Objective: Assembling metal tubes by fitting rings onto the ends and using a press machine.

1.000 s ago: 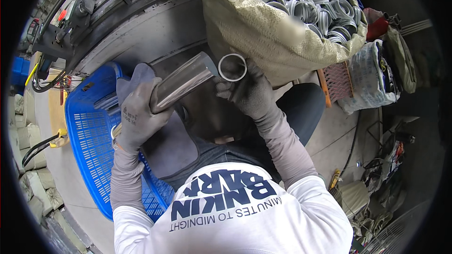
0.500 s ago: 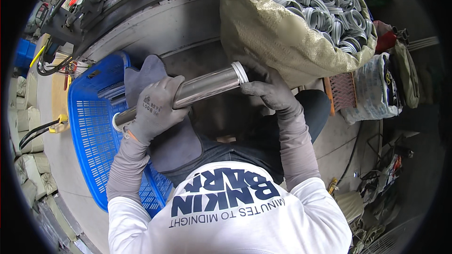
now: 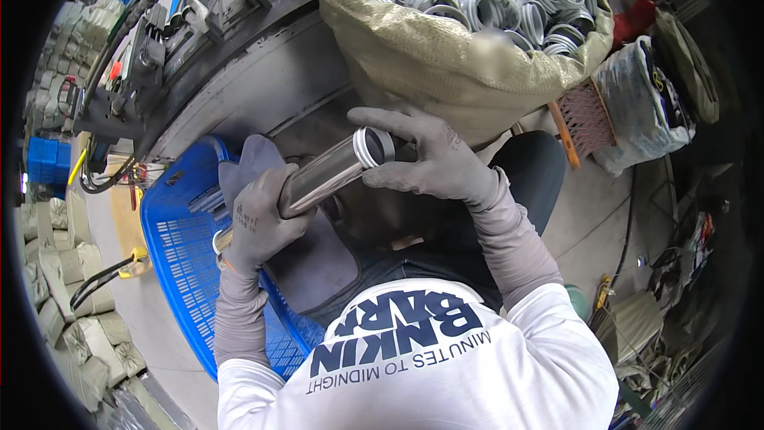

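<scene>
My left hand (image 3: 269, 219), in a grey work glove, is closed around a shiny metal tube (image 3: 325, 181) held at a slant. A pale grey ring (image 3: 368, 148) sits on the tube's upper right end, which is hollow. A second pale ring shows at the lower end, below my left wrist. My right hand (image 3: 436, 158), also gloved, is spread beside the upper end, fingers above and thumb below it. Whether the thumb touches the ring I cannot tell. A dark grey pad (image 3: 318, 267) lies over my left thigh, under the tube.
A blue plastic basket (image 3: 177, 259) with metal tubes in it stands at my left. Ahead is a large woven sack (image 3: 446, 72) full of grey rings (image 3: 493, 9). A machine bench (image 3: 239, 64) runs along the far left. A reddish-brown woven seat (image 3: 587, 115) stands at the right.
My right hand has opened from the ring, its fingers now spread apart. The tube's ringed end has turned toward me and dropped lower left in view. The head view has shifted.
</scene>
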The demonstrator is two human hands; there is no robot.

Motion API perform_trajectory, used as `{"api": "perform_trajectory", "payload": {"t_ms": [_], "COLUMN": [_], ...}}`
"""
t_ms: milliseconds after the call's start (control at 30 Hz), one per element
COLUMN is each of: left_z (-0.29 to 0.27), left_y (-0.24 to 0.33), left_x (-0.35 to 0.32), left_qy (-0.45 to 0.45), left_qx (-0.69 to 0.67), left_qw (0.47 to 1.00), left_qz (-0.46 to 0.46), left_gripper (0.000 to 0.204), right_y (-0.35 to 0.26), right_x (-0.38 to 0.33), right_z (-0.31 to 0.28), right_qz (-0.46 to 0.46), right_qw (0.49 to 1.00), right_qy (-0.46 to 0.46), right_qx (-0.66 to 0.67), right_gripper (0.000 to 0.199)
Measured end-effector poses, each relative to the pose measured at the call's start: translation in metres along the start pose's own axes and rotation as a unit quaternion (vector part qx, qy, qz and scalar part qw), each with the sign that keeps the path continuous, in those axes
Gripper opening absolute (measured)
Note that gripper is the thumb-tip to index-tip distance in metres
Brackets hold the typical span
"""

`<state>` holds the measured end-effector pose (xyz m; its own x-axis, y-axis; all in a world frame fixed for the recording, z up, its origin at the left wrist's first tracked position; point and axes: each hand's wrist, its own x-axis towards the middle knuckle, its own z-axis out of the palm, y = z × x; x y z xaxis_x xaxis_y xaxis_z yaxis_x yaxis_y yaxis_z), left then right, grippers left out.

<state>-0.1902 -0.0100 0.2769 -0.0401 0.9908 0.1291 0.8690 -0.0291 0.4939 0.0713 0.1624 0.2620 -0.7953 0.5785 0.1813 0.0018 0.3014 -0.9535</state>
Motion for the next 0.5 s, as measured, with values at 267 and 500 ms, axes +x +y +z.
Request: {"api": "perform_trajectory", "payload": {"t_ms": [267,500], "left_z": [0.006,0.008], "left_y": [-0.002,-0.018], "left_x": [0.002,-0.007], "left_qy": [-0.015,0.005], "left_qx": [0.012,0.026], "left_qw": [0.999,0.999], "left_qz": [0.033,0.032], "left_gripper": [0.055,0.054], "right_y": [0.013,0.027], "right_x": [0.002,-0.005], "right_z": [0.018,0.047], "right_qz": [0.077,0.133], "right_qw": [0.939,0.875], "right_qy": [0.216,0.151], "right_qx": [0.257,0.441], "right_gripper": [0.062,0.058]}}
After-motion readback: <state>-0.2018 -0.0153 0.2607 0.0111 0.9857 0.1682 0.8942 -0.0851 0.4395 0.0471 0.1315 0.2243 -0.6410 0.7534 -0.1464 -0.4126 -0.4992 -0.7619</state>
